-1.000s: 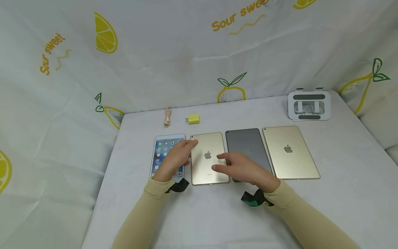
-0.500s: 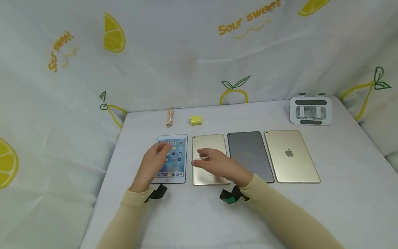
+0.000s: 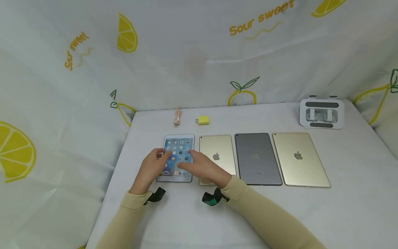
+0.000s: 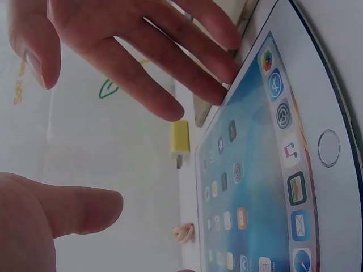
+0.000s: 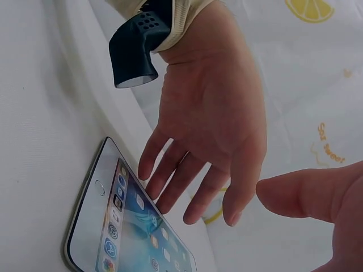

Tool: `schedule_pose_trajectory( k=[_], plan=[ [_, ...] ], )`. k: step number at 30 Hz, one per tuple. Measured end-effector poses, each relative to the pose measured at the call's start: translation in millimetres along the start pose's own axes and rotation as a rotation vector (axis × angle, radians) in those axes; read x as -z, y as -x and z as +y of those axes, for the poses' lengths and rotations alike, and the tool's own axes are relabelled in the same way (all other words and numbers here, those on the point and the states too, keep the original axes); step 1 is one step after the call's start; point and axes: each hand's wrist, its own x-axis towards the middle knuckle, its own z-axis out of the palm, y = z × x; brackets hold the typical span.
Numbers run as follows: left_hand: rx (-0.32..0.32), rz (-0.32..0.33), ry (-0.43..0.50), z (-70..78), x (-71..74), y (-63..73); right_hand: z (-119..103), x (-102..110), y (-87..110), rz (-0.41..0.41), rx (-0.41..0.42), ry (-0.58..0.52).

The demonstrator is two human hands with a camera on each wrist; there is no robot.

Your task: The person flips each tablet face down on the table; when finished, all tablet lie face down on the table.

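A white tablet (image 3: 181, 147) lies screen up with its app icons lit, at the left end of a row of tablets. My left hand (image 3: 150, 170) is at its left edge, thumb extended over the screen. In the right wrist view, the fingers of the left hand (image 5: 210, 107) reach down along that edge. My right hand (image 3: 206, 168) comes over the small gold tablet (image 3: 221, 145), its thumb and index finger above the white tablet's right side. The left wrist view has the fingertips of the right hand (image 4: 130, 39) right at the white tablet's edge.
Right of these lie a dark grey tablet (image 3: 256, 160) and a larger gold tablet (image 3: 300, 162), backs up. Behind the row are a bundled pink cable (image 3: 177, 118) and a yellow charger plug (image 3: 203, 120). A white folding stand (image 3: 321, 113) is at the back right, before the printed cloth.
My left hand has moved from the small gold tablet's left edge to the white tablet's left side. My right hand has shifted left to the white tablet. The head view has turned slightly left.
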Motion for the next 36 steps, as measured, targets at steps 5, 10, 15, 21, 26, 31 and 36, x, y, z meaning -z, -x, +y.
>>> schedule_pose_trajectory(
  k=[5, 10, 15, 21, 26, 31, 36],
  plan=[
    [0.012, -0.021, 0.067, -0.1, 3.4, -1.9, 2.7, -1.9, -1.0, 0.014, 0.007, 0.007],
    [0.055, -0.063, 0.152, -1.8, 7.5, -4.9, 3.9, -3.6, -0.6, 0.023, -0.004, 0.049],
    [0.074, -0.078, 0.199, -2.0, 10.5, -6.9, 4.7, -2.6, 1.9, 0.026, -0.006, 0.064],
    [0.059, -0.092, 0.208, 5.2, 17.6, -4.9, 2.3, 1.9, 1.2, 0.029, 0.000, 0.051],
    [0.030, -0.104, 0.189, 12.8, 22.3, -4.9, 2.5, 3.2, -1.2, 0.036, -0.018, 0.058],
    [0.001, -0.107, 0.176, 19.6, 29.7, -1.9, 1.3, 5.8, -1.7, 0.033, -0.040, 0.020],
    [-0.032, -0.108, 0.172, 28.7, 36.8, 2.5, 0.7, 8.9, -2.1, 0.039, -0.077, -0.038]
  ],
)
